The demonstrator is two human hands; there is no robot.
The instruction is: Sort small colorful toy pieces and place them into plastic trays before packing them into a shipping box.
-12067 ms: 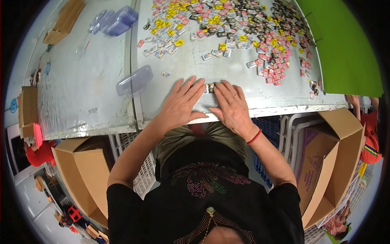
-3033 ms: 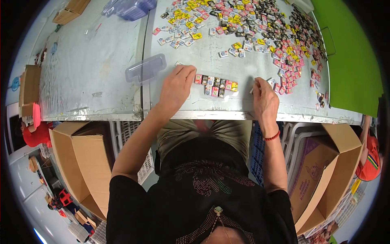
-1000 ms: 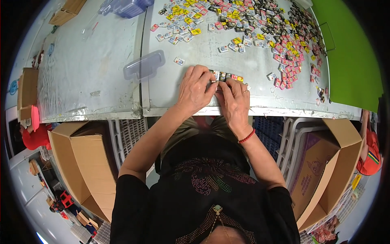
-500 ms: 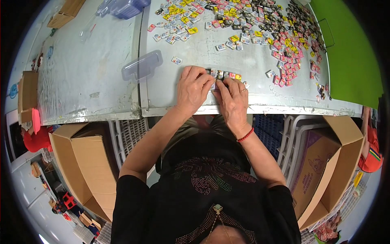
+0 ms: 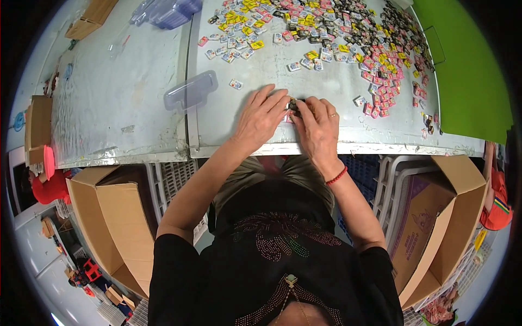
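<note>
Close to the table's front edge, my left hand [image 5: 260, 120] and my right hand [image 5: 317, 129] face each other around a small cluster of little packets. Between the fingertips a black packet [image 5: 293, 104] and a pink-and-white packet [image 5: 289, 118] show; my fingers cover the rest. Both hands are closed, pressing the cluster from its two sides. A single white packet [image 5: 236, 84] lies loose beyond my left hand. To the left of it, a clear plastic tray [image 5: 190, 90] rests across the seam between two tabletops.
Many loose white, yellow, pink and black packets [image 5: 380, 81] spread over the far and right table. Stacked clear trays [image 5: 171, 13] stand far left. Open cardboard boxes [image 5: 122, 217] flank me below the table edge. A green panel [image 5: 467, 70] borders the right side.
The row of packets that showed beyond my fingers is now a smaller cluster mostly covered by them. My right hand has shifted slightly right.
</note>
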